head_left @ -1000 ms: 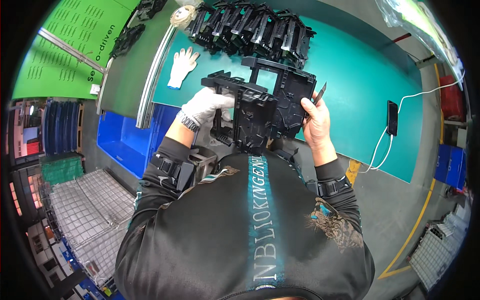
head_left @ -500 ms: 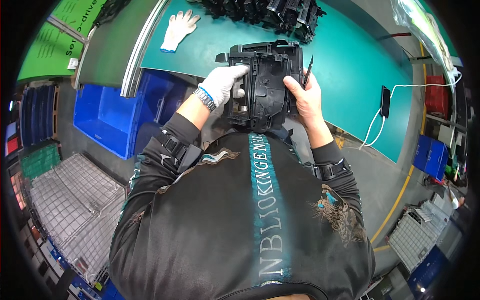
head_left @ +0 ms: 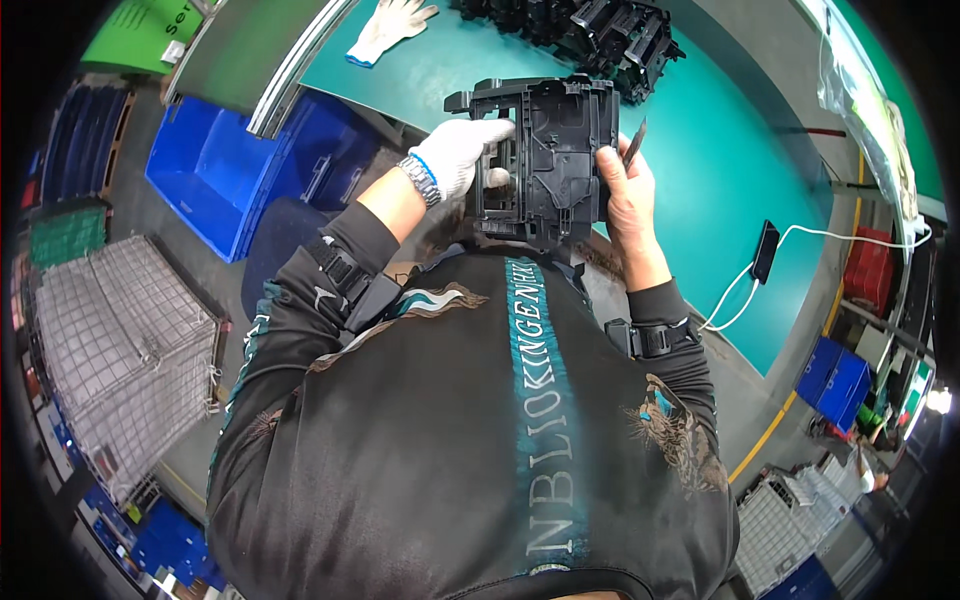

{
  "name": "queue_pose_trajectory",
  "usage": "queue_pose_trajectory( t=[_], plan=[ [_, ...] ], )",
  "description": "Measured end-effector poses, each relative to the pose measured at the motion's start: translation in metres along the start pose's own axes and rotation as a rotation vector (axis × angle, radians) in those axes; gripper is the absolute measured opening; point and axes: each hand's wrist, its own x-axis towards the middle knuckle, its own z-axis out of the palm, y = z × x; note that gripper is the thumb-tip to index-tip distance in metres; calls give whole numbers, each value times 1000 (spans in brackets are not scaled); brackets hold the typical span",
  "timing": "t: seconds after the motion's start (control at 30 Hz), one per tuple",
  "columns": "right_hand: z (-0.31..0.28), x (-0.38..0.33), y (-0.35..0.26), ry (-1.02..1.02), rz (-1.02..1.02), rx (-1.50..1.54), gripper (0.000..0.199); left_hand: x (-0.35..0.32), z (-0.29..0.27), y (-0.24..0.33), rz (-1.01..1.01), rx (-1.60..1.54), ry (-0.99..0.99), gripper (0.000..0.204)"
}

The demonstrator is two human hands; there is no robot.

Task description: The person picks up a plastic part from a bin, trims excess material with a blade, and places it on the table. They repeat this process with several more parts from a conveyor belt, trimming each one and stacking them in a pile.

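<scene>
A black molded plastic housing [head_left: 560,160], with ribs, slots and an open window on its left side, is held up in front of my chest at the near edge of the green table [head_left: 740,180]. My left hand [head_left: 455,160], in a white knit glove, grips the housing's left side; fingertips show through the window. My bare right hand [head_left: 630,205] clasps the right edge, thumb on the front face. A slim, dark pointed tool [head_left: 635,143] sticks up from the right hand's fingers; its lower part is hidden.
A white glove [head_left: 390,30] lies at the table's far left. Several similar black plastic parts [head_left: 625,45] are piled at the back. A black device [head_left: 766,250] with white cables lies at right. Blue crates [head_left: 205,190] stand on the floor at left, beside a rail [head_left: 290,85].
The housing has turned so its broad face shows more squarely, and it sits slightly further right in view. Both hands keep their grip. The surroundings have shifted as my head moved.
</scene>
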Motion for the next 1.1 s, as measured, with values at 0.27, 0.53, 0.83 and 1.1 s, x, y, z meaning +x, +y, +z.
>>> queue_pose_trajectory(
  t=[0.27,0.53,0.83,1.1],
  plan=[
    [-90,9,-34,-96,259,4,35,10,81,-35,15,249,-73,17],
    [-130,20,-51,-41,426,211,33,21,125,-63,-89,51,18,19],
    [-152,28,-53,-82,469,193,39,22,126,-73,-2,17,-58,19],
    [-155,11,-45,-55,466,171,50,4,96,-67,65,-527,-117,26]
  ],
)
